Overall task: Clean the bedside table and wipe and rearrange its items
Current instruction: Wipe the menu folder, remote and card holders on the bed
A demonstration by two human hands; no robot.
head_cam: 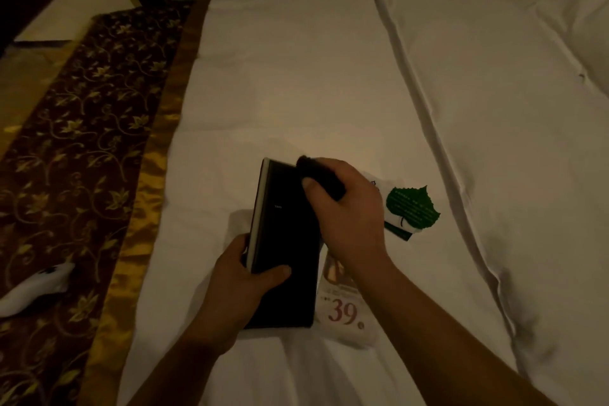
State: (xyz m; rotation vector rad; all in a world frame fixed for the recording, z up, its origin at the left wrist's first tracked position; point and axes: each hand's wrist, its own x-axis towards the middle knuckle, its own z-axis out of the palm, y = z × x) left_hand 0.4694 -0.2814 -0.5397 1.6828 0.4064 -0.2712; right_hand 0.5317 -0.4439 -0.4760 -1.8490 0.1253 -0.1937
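Observation:
A black book-like folder [283, 241] with pale page edges is tilted above the white bed sheet [296, 76]. My left hand [244, 287] grips its lower left edge, thumb across the cover. My right hand [349, 214] holds a dark cloth [321, 176] bunched in its fingers and presses it on the folder's upper right corner. Under the right hand lie a card with a green leaf [412, 208] and a leaflet printed "39" [346, 310], both partly hidden.
A patterned dark red and gold bed runner [82, 142] lies along the left. A white handset-shaped object [36, 287] rests on it at the lower left. A folded duvet and pillow [510, 76] fill the right. Dark furniture stands at the back left.

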